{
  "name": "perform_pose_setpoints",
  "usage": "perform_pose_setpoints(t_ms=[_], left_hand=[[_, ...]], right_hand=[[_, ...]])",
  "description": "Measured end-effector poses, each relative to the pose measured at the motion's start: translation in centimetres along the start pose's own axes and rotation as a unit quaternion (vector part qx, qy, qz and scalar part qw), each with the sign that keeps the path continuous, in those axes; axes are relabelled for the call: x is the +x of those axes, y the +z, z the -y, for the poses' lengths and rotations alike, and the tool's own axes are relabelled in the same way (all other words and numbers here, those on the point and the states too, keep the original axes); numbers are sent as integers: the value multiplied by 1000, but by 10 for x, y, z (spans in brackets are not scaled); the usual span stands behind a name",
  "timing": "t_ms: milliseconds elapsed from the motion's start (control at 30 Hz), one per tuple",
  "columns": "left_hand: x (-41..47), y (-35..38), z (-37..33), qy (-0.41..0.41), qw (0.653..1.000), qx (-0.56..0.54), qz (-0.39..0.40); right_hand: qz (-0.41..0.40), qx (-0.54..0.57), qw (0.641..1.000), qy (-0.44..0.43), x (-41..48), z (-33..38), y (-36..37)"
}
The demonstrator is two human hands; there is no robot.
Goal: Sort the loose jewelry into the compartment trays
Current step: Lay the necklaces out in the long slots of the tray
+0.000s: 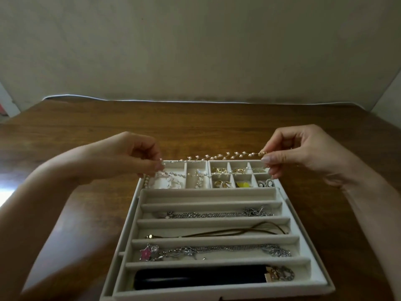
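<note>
Strand of small pearl beads on gold wire is stretched in the air above the far cream velvet compartment tray. I see my left hand pinching one end, my right hand the other. Tray rests on brown wooden surface.

A pearl strand spans small compartments; farthest long slot free.

The long-slot tray is pale cream on a brown wood-grain table. Its slots hold silver chains, a pink star charm and a black strap with a gold clasp. Beyond its far edge are a pearl strand of pinkish-white beads on gold wire and a yellow piece.
</note>
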State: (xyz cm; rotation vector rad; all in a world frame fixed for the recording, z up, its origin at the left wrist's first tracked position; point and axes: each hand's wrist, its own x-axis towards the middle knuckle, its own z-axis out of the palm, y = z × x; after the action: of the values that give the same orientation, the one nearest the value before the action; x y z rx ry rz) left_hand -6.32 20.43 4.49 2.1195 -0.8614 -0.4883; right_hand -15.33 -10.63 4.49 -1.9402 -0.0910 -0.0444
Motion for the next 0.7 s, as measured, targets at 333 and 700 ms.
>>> perform_pose_setpoints(t_ms=[333,700], left_hand=[[0,-5,1,44,992,-112,-19],[-5,6,-5,-1,991,119,57]], right_hand=[[41,-61,996,40,-1,0,-8],[129,-140,979,65,-6,1,-5]])
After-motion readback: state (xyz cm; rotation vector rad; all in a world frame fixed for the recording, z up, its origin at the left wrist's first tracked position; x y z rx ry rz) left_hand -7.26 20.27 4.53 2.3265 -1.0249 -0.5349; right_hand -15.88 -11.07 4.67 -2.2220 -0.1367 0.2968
